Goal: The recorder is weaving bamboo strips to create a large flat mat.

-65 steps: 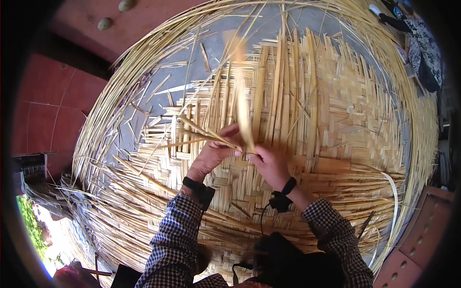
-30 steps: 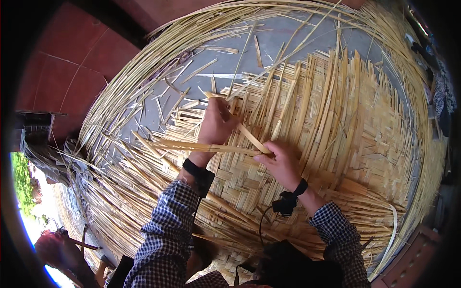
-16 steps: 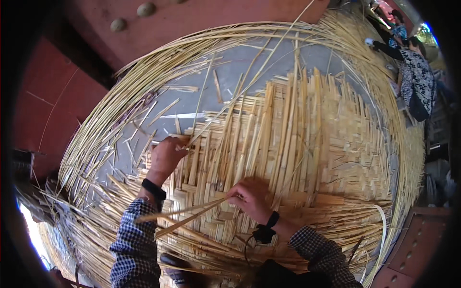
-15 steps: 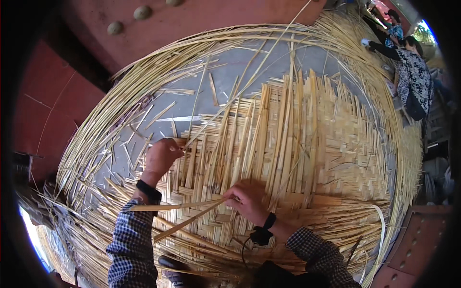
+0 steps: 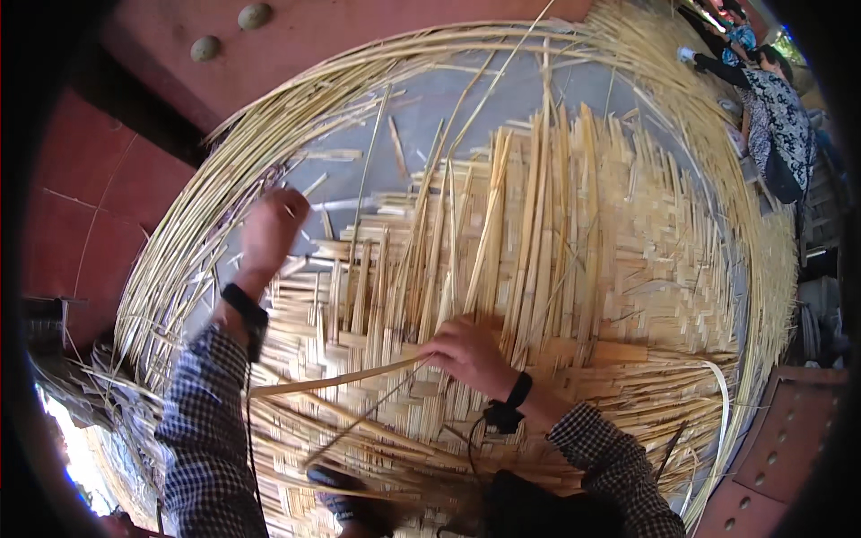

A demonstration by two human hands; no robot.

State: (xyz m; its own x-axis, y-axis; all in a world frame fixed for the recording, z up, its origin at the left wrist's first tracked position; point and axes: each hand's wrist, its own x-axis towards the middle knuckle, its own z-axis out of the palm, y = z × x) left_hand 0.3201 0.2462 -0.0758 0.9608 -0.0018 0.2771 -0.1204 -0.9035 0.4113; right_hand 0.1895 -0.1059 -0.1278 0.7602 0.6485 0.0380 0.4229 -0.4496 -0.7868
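Note:
A partly woven mat of split cane strips (image 5: 646, 296) spreads beneath me, with long loose strips along its upper side. My left hand (image 5: 273, 229) is up at the upper left, over the grey floor beside the mat's ragged edge, fingers curled; what they hold, if anything, is too blurred to make out. My right hand (image 5: 462, 359) is low over the middle of the mat, thumb and finger closed on loose split strips (image 5: 336, 378) that stretch out to the lower left.
Long thin canes (image 5: 269, 117) curve around the grey floor (image 5: 439, 99). Red panels (image 5: 161, 54) with round studs border the top, left and lower right. Two other people (image 5: 776, 121) work at the upper right. My dark-shod foot (image 5: 336, 493) shows at the bottom.
My hands have moved apart: the left went up and leftward, away from the strips it handled earlier, while the right came lower, still gripping them.

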